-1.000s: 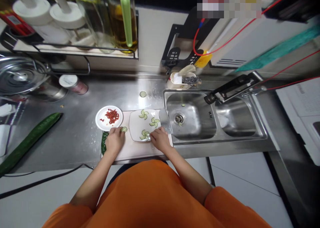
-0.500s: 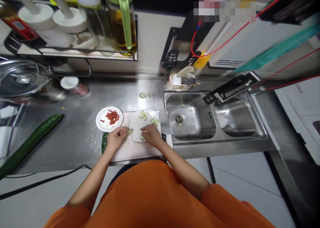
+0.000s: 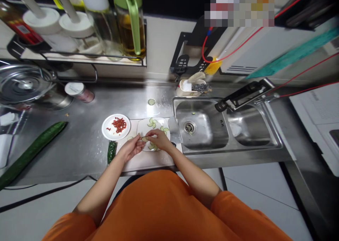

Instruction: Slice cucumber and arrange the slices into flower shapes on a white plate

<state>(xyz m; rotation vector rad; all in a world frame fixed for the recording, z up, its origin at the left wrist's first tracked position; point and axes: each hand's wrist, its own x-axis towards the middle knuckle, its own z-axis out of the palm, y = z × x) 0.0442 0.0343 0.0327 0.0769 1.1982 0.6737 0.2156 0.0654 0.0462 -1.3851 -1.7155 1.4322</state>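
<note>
Over the white plate (image 3: 143, 127), both hands meet at a thin cucumber slice (image 3: 144, 139). My right hand (image 3: 159, 140) pinches its right side. My left hand (image 3: 131, 149), palm turned partly up, has thumb and fingers closed at its left edge. Cucumber slices are fanned into pinwheel shapes on the plate, one at the top (image 3: 152, 122) and others at the right and lower middle, partly covered by my right hand. The plate rests on a pale cutting board (image 3: 148, 161). Left of my left hand lies a cut piece of dark green cucumber (image 3: 111, 152).
A round white plate (image 3: 107, 128) of chopped red pieces stands left of the board. A cleaver (image 3: 174, 128) lies between plate and sink (image 3: 202, 128). A whole cucumber (image 3: 34, 151) lies at the left. One loose slice (image 3: 151, 102) sits behind on the counter.
My left hand has moved right with its slice, up to my right hand, which has lifted off the plate to meet it. More slices show in the lower pinwheel.
</note>
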